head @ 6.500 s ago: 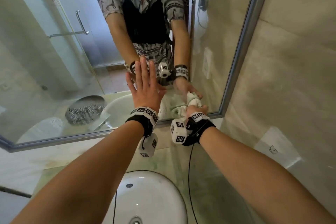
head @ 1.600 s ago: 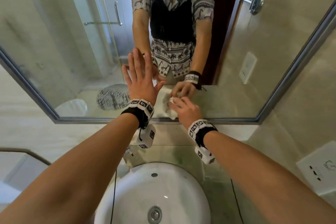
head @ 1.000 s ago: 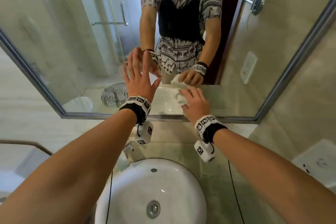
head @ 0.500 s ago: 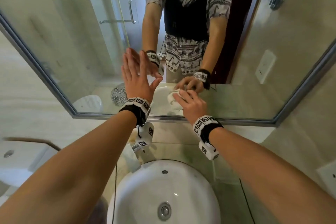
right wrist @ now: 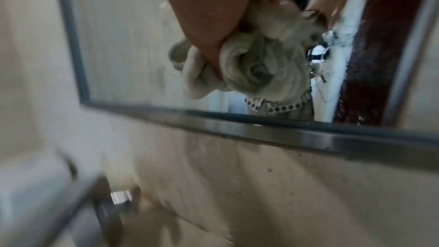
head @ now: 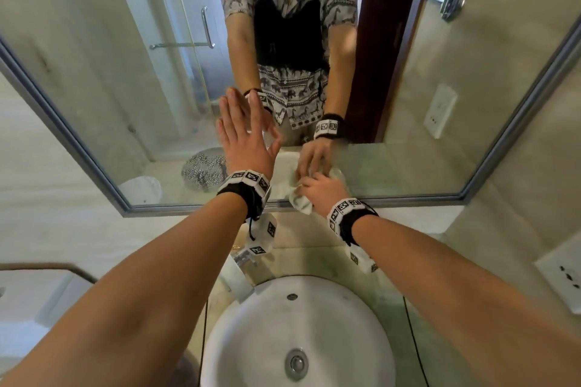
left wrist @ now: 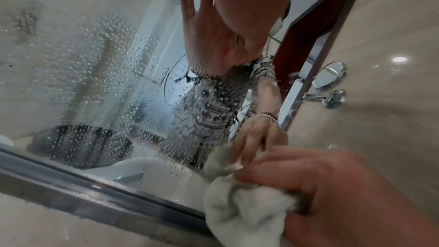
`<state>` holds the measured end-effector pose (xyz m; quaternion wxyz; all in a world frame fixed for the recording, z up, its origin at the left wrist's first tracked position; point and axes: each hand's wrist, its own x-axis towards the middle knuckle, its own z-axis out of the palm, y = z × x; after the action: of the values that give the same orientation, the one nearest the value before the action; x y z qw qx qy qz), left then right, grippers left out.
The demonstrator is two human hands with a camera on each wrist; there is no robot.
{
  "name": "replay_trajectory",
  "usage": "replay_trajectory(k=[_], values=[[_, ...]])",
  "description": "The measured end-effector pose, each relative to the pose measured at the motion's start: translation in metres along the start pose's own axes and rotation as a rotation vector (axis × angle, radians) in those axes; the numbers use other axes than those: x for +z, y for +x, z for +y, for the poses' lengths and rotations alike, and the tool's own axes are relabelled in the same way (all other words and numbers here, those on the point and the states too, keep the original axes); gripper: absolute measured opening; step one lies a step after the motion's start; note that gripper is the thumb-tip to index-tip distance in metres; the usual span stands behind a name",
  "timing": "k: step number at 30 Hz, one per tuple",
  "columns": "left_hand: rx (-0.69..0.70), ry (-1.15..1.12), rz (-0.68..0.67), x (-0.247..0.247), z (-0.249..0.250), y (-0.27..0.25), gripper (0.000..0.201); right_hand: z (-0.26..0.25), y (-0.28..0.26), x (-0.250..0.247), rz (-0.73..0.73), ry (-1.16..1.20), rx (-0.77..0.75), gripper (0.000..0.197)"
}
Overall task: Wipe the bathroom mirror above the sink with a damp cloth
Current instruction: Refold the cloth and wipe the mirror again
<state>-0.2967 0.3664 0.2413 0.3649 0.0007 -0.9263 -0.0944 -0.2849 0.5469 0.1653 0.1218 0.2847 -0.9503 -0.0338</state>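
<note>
A wide mirror point(head: 125, 104) in a grey metal frame point(head: 188, 209) hangs above the white sink point(head: 330, 317). My left hand point(head: 245, 138) lies flat against the glass, fingers straight and pointing up. My right hand point(head: 320, 190) grips a bunched pale cloth point(head: 300, 201) and holds it against the glass just above the bottom frame. The left wrist view shows the cloth point(left wrist: 244, 211) crumpled in my right hand point(left wrist: 320, 185), with water droplets across the mirror point(left wrist: 95, 63). The right wrist view shows the cloth point(right wrist: 256, 63) wadded under my fingers.
A chrome tap point(head: 239, 273) stands behind the basin on the pale stone counter point(head: 314, 258). A wall socket point(head: 562, 280) sits at the right. The mirror reflects a glass shower door, a dark door frame and a round wall-mounted mirror point(left wrist: 330, 74).
My right hand has carried the cloth down and slightly right along the lower edge of the glass. The left hand stays flat on the mirror. The head view has shifted a little.
</note>
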Motion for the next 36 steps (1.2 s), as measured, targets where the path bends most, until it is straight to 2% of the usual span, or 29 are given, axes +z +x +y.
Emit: replay_trajectory(k=[3, 6, 8, 10, 12, 14, 15, 16, 18, 19, 20, 22, 24, 26, 28, 30, 32, 34, 36], values=[[0.018, -0.067, -0.06, -0.017, -0.003, -0.003, 0.096, -0.003, -0.011, -0.022, 0.026, 0.419, 0.343, 0.029], [0.084, -0.179, -0.094, -0.034, -0.004, -0.014, 0.074, -0.008, -0.021, -0.044, 0.091, 0.854, 0.593, 0.025], [0.116, -0.325, -0.214, -0.044, 0.001, -0.024, 0.056, -0.012, -0.025, -0.056, 0.1, 0.922, 0.64, 0.026], [0.024, -0.432, -0.446, -0.051, 0.008, -0.033, 0.052, -0.019, -0.028, -0.072, 0.088, 0.966, 0.654, 0.024], [-0.153, -0.488, -0.692, -0.051, 0.011, -0.037, 0.071, -0.026, -0.029, -0.086, 0.076, 1.005, 0.615, 0.02], [-0.32, -0.688, -0.834, -0.057, 0.009, -0.041, 0.094, -0.035, -0.032, -0.096, 0.066, 1.103, 0.583, 0.018], [-0.374, -0.842, -0.883, -0.062, 0.007, -0.044, 0.096, -0.04, -0.034, -0.102, 0.063, 1.192, 0.574, 0.014], [-0.409, -1.012, -0.92, -0.065, 0.004, -0.047, 0.085, -0.045, -0.036, -0.106, 0.045, 1.278, 0.579, 0.011], [-0.43, -1.248, -0.983, -0.077, 0.001, -0.053, 0.039, -0.05, -0.04, -0.112, 0.002, 1.393, 0.585, 0.012], [-0.428, -1.285, -1.007, -0.081, -0.001, -0.055, 0.024, -0.052, -0.043, -0.114, -0.022, 1.43, 0.584, 0.014], [-0.43, -1.292, -1.009, -0.083, -0.002, -0.058, 0.018, -0.055, -0.046, -0.118, -0.031, 1.447, 0.584, 0.014], [-0.449, -1.292, -0.97, -0.09, -0.003, -0.062, 0.022, -0.058, -0.048, -0.12, 0.04, 1.379, 0.599, 0.006], [-0.479, -1.311, -0.98, -0.096, -0.003, -0.065, 0.028, -0.057, -0.051, -0.122, 0.157, 1.205, 0.671, 0.016], [-0.505, -1.31, -0.995, -0.106, -0.001, -0.068, 0.024, -0.06, -0.055, -0.127, 0.252, 1.041, 0.712, 0.025], [-0.557, -1.257, -0.96, -0.11, 0.004, -0.068, 0.026, -0.064, -0.058, -0.132, 0.301, 0.979, 0.698, 0.023], [-0.632, -1.192, -0.92, -0.11, 0.01, -0.064, 0.04, -0.069, -0.06, -0.135, 0.25, 0.984, 0.649, 0.025], [-0.682, -1.178, -0.914, -0.114, 0.016, -0.06, 0.047, -0.073, -0.061, -0.137, 0.098, 1.012, 0.562, 0.026], [-0.669, -1.174, -0.923, -0.117, 0.024, -0.056, 0.045, -0.074, -0.065, -0.143, -0.035, 0.982, 0.504, 0.03], [-0.623, -1.143, -0.901, -0.119, 0.031, -0.055, 0.039, -0.071, -0.07, -0.145, -0.099, 0.961, 0.493, 0.037]])
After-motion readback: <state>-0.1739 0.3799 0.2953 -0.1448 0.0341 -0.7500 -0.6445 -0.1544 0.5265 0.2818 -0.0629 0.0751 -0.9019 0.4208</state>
